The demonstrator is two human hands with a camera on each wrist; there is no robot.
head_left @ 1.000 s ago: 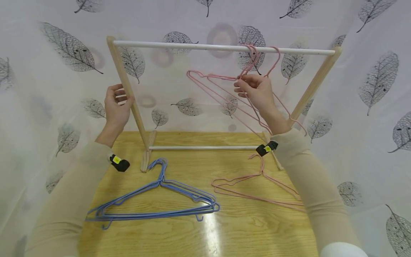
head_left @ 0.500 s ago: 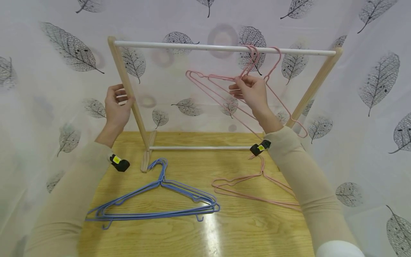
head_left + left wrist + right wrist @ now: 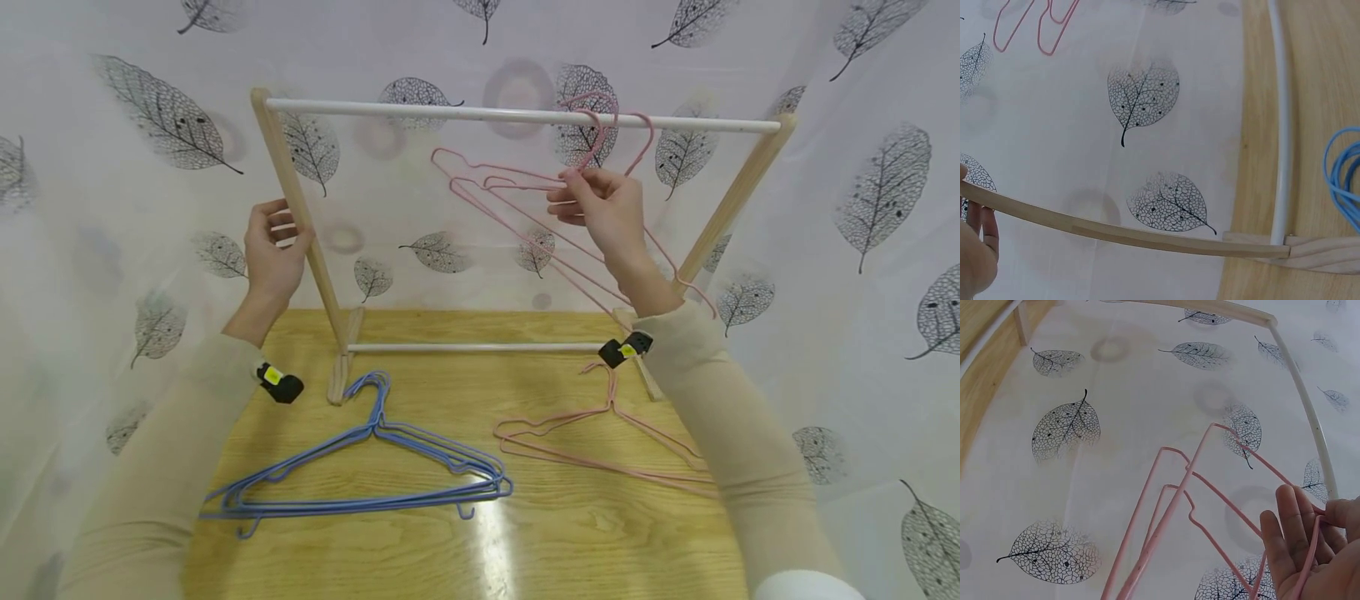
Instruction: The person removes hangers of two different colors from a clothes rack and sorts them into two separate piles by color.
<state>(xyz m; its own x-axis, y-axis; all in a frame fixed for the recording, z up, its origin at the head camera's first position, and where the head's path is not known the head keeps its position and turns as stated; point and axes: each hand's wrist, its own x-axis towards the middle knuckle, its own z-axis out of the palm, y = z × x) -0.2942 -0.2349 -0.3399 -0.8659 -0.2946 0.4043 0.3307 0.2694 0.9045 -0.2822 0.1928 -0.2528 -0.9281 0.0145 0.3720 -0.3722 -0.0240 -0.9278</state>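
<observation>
My left hand (image 3: pixel 273 254) grips the left wooden post (image 3: pixel 297 187) of a small clothes rack; in the left wrist view the fingers (image 3: pixel 989 231) show behind that post. Close under the white top rail (image 3: pixel 450 110), my right hand (image 3: pixel 611 221) pinches a pink clothes hanger (image 3: pixel 1215 427) near its neck. The hook (image 3: pixel 600 94) of this hanger stands higher than the rail. Another pink hanger (image 3: pixel 600 137) hangs just beside it, partly behind the fingers. Farther right, one more pink hanger (image 3: pixel 647 142) hangs from the rail, its middle hidden by my right hand.
Several blue hangers (image 3: pixel 375 427) lie stacked on the wooden table (image 3: pixel 420 567) at the front left. Pink hangers (image 3: pixel 612 387) lie at the right, partly under my right sleeve. A white lower bar (image 3: pixel 480 347) joins the rack's feet. Leaf-printed sheeting (image 3: pixel 420 250) surrounds the table.
My right hand shifted slightly left, then back right and up a little. One pink hanger's hook has risen from the rail to above it. The left hand stays on the post.
</observation>
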